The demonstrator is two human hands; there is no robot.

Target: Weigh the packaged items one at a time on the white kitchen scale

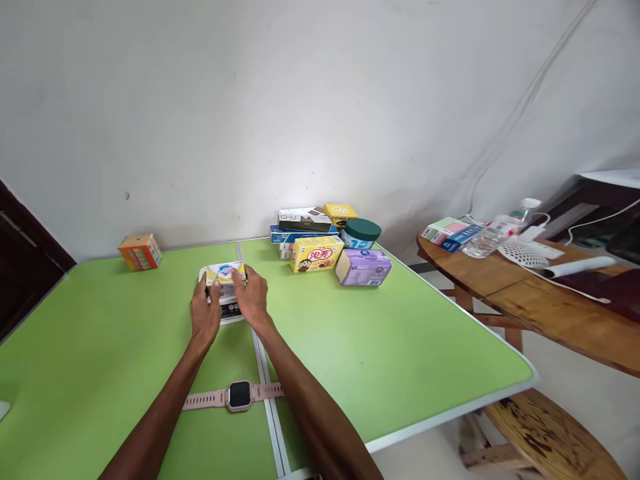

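Note:
My left hand [205,311] and my right hand [253,299] both grip a small yellow-and-white box [225,273] from either side. The box rests on a white digital scale [231,312] at the middle of the green table [380,333]. Fingers of both hands curl around the box's ends. A pink smartwatch [239,395] lies flat on the table near me, between my forearms.
An orange box [141,252] stands at the table's far left. A cluster at the back holds a yellow box [317,254], a purple pack [363,267], a teal-lidded jar [361,233] and stacked boxes [303,225]. A wooden table [550,300] with a bottle stands on the right.

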